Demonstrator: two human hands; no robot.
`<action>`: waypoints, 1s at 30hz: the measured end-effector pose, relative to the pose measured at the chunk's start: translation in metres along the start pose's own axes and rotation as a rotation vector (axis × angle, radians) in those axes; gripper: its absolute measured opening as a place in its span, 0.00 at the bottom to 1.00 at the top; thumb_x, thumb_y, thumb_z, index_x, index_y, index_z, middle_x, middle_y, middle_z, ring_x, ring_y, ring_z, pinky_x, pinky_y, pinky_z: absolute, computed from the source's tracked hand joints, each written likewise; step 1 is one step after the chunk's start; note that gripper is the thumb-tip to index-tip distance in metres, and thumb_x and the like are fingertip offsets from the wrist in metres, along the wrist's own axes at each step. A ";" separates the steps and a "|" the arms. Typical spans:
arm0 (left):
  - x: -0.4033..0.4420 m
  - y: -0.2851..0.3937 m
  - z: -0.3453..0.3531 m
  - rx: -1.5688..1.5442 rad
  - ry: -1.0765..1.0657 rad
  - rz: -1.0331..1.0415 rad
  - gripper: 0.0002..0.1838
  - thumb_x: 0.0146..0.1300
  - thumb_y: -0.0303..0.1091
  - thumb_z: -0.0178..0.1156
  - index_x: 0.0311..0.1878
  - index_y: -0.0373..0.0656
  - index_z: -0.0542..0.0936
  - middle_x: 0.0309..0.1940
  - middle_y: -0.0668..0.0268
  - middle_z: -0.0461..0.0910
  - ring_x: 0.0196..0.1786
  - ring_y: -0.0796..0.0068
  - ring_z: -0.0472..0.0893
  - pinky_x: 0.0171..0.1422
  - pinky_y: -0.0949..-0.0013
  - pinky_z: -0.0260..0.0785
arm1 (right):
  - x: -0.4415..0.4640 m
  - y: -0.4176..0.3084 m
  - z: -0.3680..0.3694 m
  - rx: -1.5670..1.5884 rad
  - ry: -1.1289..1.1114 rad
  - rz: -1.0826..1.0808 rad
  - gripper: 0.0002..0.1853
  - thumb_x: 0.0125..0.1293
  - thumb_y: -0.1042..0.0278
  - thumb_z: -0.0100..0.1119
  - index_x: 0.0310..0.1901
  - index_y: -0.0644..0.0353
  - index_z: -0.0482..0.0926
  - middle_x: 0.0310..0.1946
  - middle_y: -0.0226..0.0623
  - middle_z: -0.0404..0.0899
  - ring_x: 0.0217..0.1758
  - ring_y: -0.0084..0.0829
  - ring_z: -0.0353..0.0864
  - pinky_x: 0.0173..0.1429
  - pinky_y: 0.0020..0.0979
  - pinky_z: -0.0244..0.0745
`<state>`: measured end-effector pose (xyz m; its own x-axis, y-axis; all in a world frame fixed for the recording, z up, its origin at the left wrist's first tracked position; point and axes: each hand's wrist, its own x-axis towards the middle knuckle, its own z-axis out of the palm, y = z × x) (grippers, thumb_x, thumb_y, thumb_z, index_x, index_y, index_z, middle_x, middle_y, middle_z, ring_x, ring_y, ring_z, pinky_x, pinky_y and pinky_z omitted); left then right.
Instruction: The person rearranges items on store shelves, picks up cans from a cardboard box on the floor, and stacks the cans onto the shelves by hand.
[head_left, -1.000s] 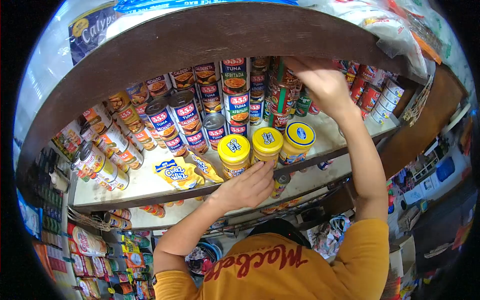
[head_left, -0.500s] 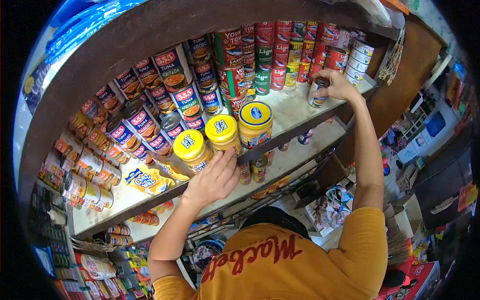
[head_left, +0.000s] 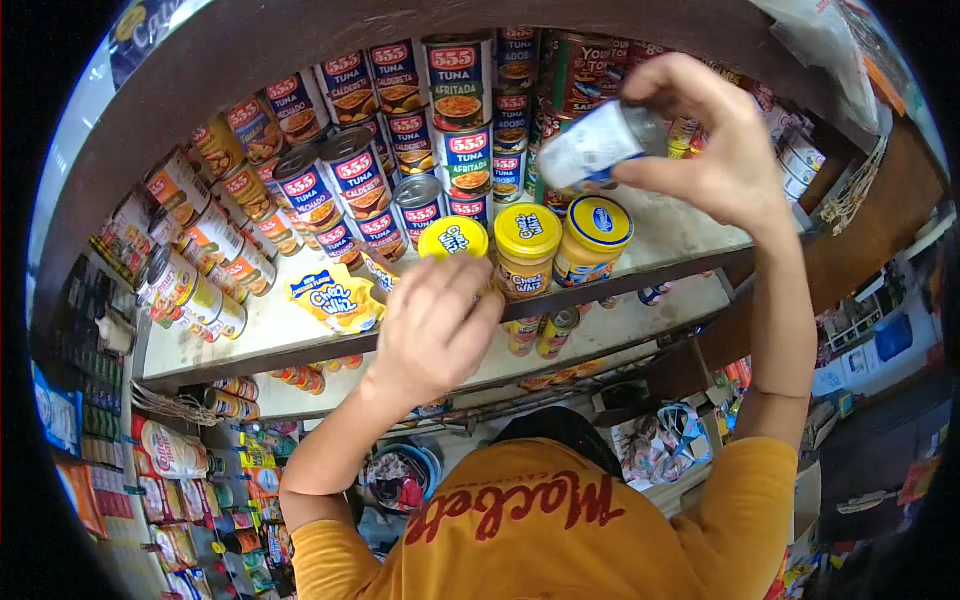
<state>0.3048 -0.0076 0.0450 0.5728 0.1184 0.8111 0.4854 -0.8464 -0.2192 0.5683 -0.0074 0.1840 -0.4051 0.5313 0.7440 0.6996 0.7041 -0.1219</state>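
My right hand (head_left: 725,150) is raised over the right part of the upper shelf, with thumb and fingers around a tilted can (head_left: 598,148). Its white and blue label is too blurred to read. My left hand (head_left: 435,325) is at the shelf's front edge, its fingers smeared by motion. They cover most of a yellow-lidded Cheez Whiz jar (head_left: 453,236); whether they grip it I cannot tell. Beside that jar stand another Cheez Whiz jar (head_left: 527,250) and a blue-lidded jar (head_left: 593,240). Left of my hand lies a yellow Cheez Whiz pouch (head_left: 335,298).
Stacked 555 tuna cans (head_left: 466,165) fill the back of the upper shelf (head_left: 240,345). More cans (head_left: 195,290) stand at its left end, and white cans (head_left: 800,160) at its right. Below are a lower shelf (head_left: 455,375) with jars and a blue basin (head_left: 432,465).
My right hand has lifted the can off the right end of the shelf and carried it up and left. My left hand has shifted slightly at the jar. The view has turned left.
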 end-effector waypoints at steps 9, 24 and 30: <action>0.011 -0.026 -0.020 -0.131 -0.079 -0.267 0.14 0.47 0.27 0.69 0.38 0.37 0.78 0.45 0.55 0.77 0.49 0.55 0.76 0.54 0.58 0.66 | 0.028 0.011 0.064 -0.205 -0.269 -0.004 0.15 0.38 0.72 0.67 0.27 0.60 0.71 0.24 0.42 0.76 0.32 0.48 0.77 0.34 0.43 0.71; 0.010 -0.027 -0.011 -0.141 -0.138 -0.234 0.16 0.47 0.28 0.69 0.39 0.37 0.77 0.43 0.56 0.77 0.47 0.55 0.76 0.54 0.55 0.66 | 0.029 0.051 0.122 -0.107 -0.605 0.057 0.13 0.44 0.70 0.70 0.28 0.66 0.76 0.25 0.46 0.79 0.31 0.44 0.80 0.35 0.39 0.72; 0.003 -0.022 -0.015 -0.074 -0.095 -0.198 0.18 0.47 0.27 0.68 0.42 0.38 0.76 0.47 0.55 0.75 0.49 0.53 0.75 0.55 0.52 0.65 | 0.036 0.044 0.087 0.226 -0.795 0.274 0.14 0.65 0.62 0.56 0.32 0.67 0.79 0.22 0.32 0.77 0.26 0.25 0.72 0.34 0.30 0.70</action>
<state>0.2863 0.0039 0.0604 0.5328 0.3315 0.7786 0.5469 -0.8370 -0.0179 0.5337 0.0837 0.1480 -0.5895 0.8077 0.0008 0.7331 0.5354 -0.4194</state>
